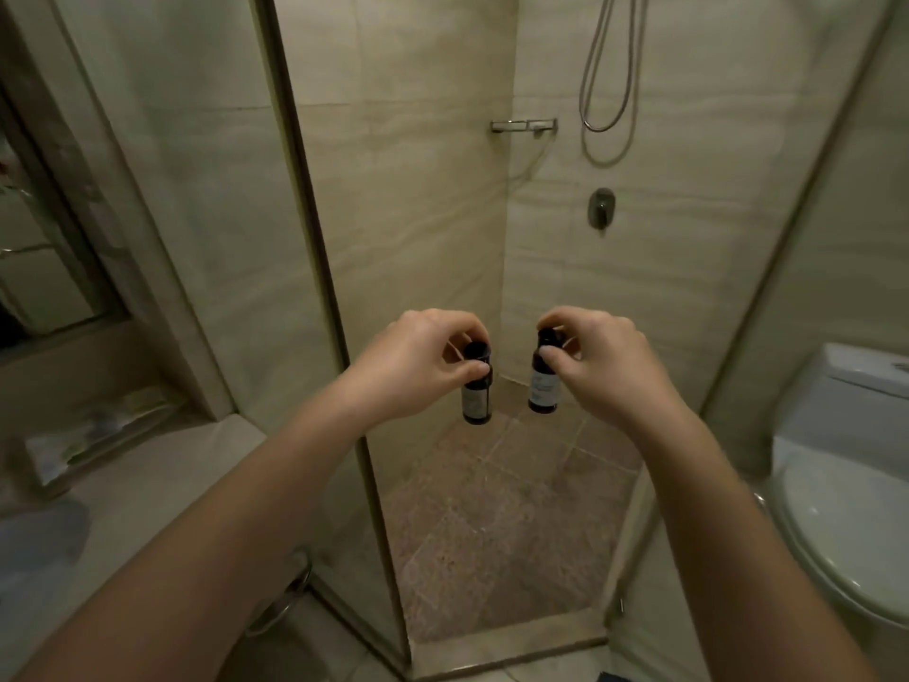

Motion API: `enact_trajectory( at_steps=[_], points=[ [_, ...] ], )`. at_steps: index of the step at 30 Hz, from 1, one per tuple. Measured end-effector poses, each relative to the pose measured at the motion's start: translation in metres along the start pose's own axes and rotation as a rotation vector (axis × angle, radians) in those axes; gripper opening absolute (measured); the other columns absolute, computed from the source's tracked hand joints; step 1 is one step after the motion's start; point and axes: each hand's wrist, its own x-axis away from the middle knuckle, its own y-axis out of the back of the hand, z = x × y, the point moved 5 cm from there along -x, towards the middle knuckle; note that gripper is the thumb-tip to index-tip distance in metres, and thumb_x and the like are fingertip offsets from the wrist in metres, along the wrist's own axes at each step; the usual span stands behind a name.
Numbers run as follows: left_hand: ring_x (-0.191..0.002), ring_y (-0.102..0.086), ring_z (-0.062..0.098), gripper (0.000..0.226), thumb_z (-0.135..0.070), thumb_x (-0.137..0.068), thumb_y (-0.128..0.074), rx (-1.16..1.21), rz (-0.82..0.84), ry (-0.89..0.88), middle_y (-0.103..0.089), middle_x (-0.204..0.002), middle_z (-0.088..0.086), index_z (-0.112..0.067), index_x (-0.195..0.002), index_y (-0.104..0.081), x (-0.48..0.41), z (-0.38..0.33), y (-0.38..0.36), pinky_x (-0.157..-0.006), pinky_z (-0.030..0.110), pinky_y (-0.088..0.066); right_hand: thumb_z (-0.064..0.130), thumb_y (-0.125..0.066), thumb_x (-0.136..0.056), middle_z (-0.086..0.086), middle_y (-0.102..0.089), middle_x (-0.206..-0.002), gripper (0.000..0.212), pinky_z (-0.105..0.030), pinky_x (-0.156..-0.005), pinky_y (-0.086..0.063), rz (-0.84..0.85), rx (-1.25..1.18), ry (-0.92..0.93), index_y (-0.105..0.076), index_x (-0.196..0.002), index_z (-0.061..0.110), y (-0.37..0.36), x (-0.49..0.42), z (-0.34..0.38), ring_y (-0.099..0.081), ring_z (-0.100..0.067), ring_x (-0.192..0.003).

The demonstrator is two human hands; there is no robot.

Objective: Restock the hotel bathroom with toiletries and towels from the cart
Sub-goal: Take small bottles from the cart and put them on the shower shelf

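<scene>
Both my arms reach forward into the open shower stall. My left hand [418,359] pinches the cap of a small dark toiletry bottle [476,398] with a pale label, which hangs upright below my fingers. My right hand [602,359] pinches the cap of a second dark bottle [542,388] of the same kind, also upright. The two bottles hang side by side in the air, a little apart, above the brown tiled shower floor [497,524]. A metal corner shelf [524,125] is fixed high on the back wall, well above the bottles.
A glass shower panel edge [319,268] stands at the left of the opening. The shower hose [607,66] and mixer valve [601,208] are on the right wall. A white toilet [836,484] is at the right. A vanity counter [123,479] with a mirror lies at the left.
</scene>
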Motion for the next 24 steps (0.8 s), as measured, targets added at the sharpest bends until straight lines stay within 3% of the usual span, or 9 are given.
enact_trajectory(
  at_steps=[11, 19, 24],
  points=[
    [-0.088, -0.063, 0.006, 0.011, -0.025, -0.085, -0.066, 0.072, 0.027, -0.038, -0.068, -0.093, -0.006, -0.025, -0.096, -0.065, -0.192, 0.053, -0.035, -0.078, 0.027, -0.053, 0.025, -0.06, -0.089, 0.001, -0.068, -0.103, 0.017, -0.043, -0.083, -0.053, 0.041, -0.004, -0.015, -0.064, -0.104, 0.027, -0.006, -0.169, -0.086, -0.062, -0.022, -0.096],
    [-0.091, -0.063, 0.006, 0.011, -0.022, -0.085, -0.067, 0.14, -0.022, -0.043, -0.069, -0.094, -0.003, -0.025, -0.095, -0.065, -0.353, 0.074, -0.034, -0.073, 0.013, -0.046, 0.026, -0.059, -0.09, 0.002, -0.067, -0.103, 0.017, -0.042, -0.083, -0.052, 0.053, 0.03, 0.058, -0.065, -0.106, 0.025, 0.017, -0.313, -0.145, -0.061, -0.017, -0.096],
    [-0.089, -0.064, 0.009, 0.014, -0.022, -0.085, -0.066, 0.118, -0.107, -0.068, -0.069, -0.093, -0.002, -0.021, -0.099, -0.067, -0.426, 0.087, -0.024, -0.076, 0.021, -0.05, 0.025, -0.06, -0.089, 0.008, -0.061, -0.091, 0.016, -0.038, -0.082, -0.051, 0.046, 0.068, 0.09, -0.065, -0.103, 0.026, 0.028, -0.375, -0.171, -0.059, -0.015, -0.091]
  ],
)
